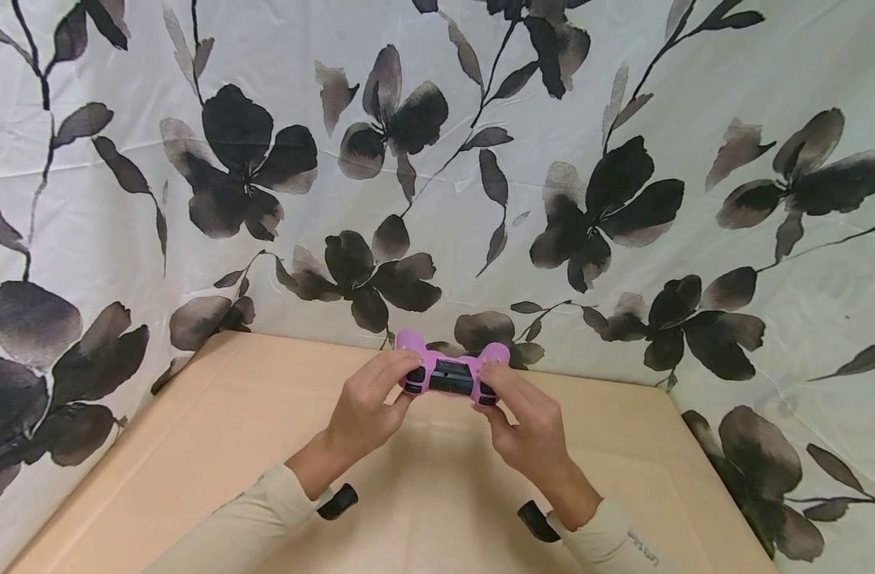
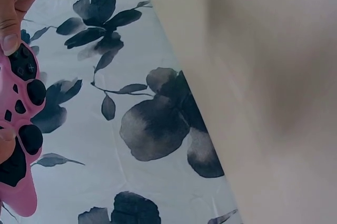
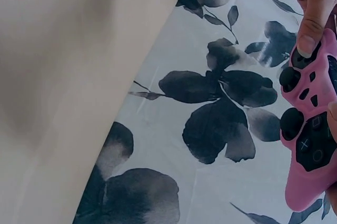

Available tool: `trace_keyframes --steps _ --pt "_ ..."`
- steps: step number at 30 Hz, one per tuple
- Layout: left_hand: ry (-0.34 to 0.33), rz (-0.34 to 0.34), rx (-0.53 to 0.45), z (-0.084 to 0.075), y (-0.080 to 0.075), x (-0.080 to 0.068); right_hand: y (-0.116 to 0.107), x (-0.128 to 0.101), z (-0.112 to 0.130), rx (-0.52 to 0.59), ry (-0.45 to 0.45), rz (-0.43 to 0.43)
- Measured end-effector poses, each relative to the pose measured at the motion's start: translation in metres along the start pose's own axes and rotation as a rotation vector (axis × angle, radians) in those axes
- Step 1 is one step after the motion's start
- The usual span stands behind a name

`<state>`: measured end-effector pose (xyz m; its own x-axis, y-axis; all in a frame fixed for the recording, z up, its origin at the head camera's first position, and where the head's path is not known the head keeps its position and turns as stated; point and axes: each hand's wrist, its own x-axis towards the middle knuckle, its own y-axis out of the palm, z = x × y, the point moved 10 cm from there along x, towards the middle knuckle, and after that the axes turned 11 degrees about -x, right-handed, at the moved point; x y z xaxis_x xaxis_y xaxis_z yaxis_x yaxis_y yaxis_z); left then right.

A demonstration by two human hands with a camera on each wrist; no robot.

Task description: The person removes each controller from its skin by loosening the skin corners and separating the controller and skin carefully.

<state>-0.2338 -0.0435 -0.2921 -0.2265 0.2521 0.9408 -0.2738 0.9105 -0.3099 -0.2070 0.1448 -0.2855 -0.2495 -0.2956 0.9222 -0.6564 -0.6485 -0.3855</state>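
A black game controller in a pink cover is held up between both hands, its shoulder-button edge toward the head camera and its grips pointing away. My left hand pinches one end between thumb and fingers, while my right hand pinches the other. Its face shows in the wrist views, where the controller has two black thumbsticks. In the right wrist view, square, cross and circle buttons mark the controller. One thumb rests on the pad at the far end. Each wrist view cuts off part of the hands.
A tan tabletop lies below the hands. White cloth with dark flowers hangs behind and at both sides of it. A black wrist device shows under the left sleeve and another under the right sleeve.
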Motion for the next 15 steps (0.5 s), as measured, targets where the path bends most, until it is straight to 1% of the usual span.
trace_keyframes --steps 5,8,12,15 --pt "0.028 0.041 0.019 -0.004 -0.001 0.000 0.000 0.001 0.005 -0.034 -0.037 -0.030" --pt "0.032 0.060 0.034 -0.005 0.000 0.001 0.000 0.002 0.008 -0.050 -0.058 -0.039" --pt "0.042 0.072 0.076 -0.007 0.000 0.001 0.001 0.002 0.010 -0.064 -0.084 -0.044" --pt "0.048 0.065 0.103 -0.008 -0.001 0.000 0.003 0.002 0.013 -0.075 -0.101 -0.027"
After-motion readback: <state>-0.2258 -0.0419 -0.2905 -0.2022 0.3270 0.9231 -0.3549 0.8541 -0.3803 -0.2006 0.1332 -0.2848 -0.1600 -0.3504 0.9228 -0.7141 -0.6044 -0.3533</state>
